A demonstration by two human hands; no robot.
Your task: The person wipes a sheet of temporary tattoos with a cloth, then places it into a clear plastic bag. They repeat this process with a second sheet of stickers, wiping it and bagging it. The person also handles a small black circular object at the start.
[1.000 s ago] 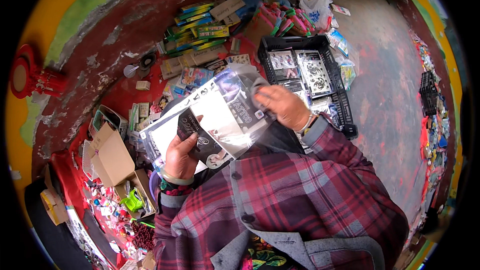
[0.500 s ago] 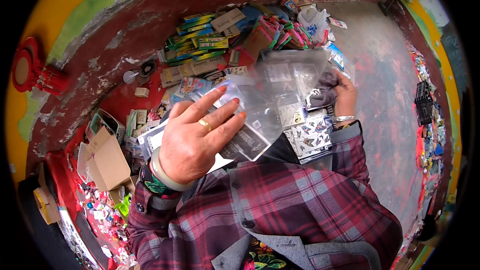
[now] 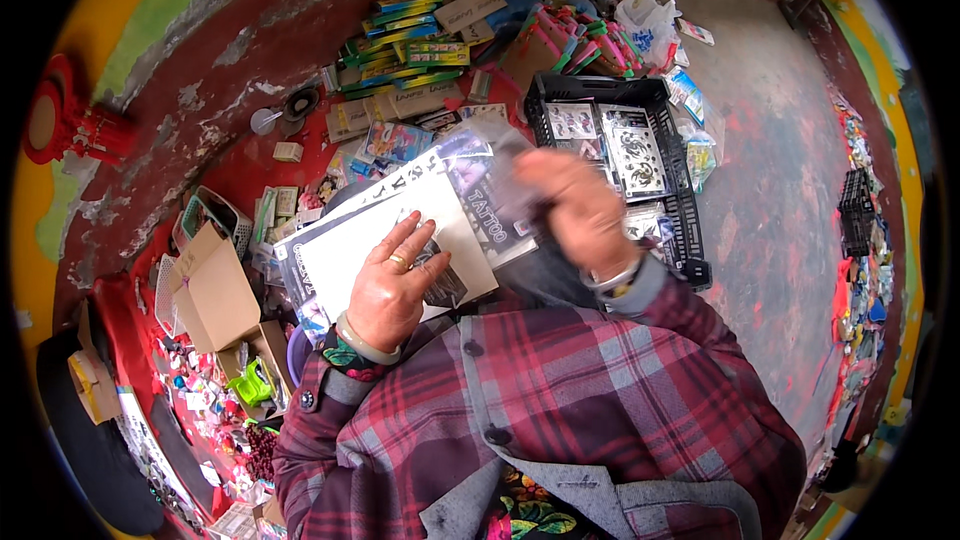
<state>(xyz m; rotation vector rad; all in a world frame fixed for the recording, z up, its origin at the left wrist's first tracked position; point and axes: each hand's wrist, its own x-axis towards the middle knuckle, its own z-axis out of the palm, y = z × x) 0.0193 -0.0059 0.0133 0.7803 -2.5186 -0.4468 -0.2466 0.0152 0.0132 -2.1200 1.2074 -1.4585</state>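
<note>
My left hand (image 3: 388, 290) lies with its fingers stretched out over a white sheet (image 3: 455, 225), part of a stack of temporary tattoo sheets. Below that stack a dark-bordered printed sheet (image 3: 320, 285) sticks out at the left. Over a dark printed sheet (image 3: 485, 190) at the stack's right side, my right hand (image 3: 580, 215) is smeared by motion. Its fingers are closed on a grey cloth (image 3: 522, 185), itself blurred. Just right of it is a black plastic crate (image 3: 690, 230) with patterned tattoo sheets (image 3: 637, 155) inside.
Yellow-green boxes (image 3: 410, 40) are piled far left of centre, beside pink and green items (image 3: 590, 40) and a white plastic bag (image 3: 645, 25). At the left are an open cardboard box (image 3: 225, 295), a basket (image 3: 230, 225) and a red stool (image 3: 75, 130).
My right hand has moved left from over the crate to the stack with the cloth. My left hand has lowered onto the white sheet. The crate's sheets are now uncovered.
</note>
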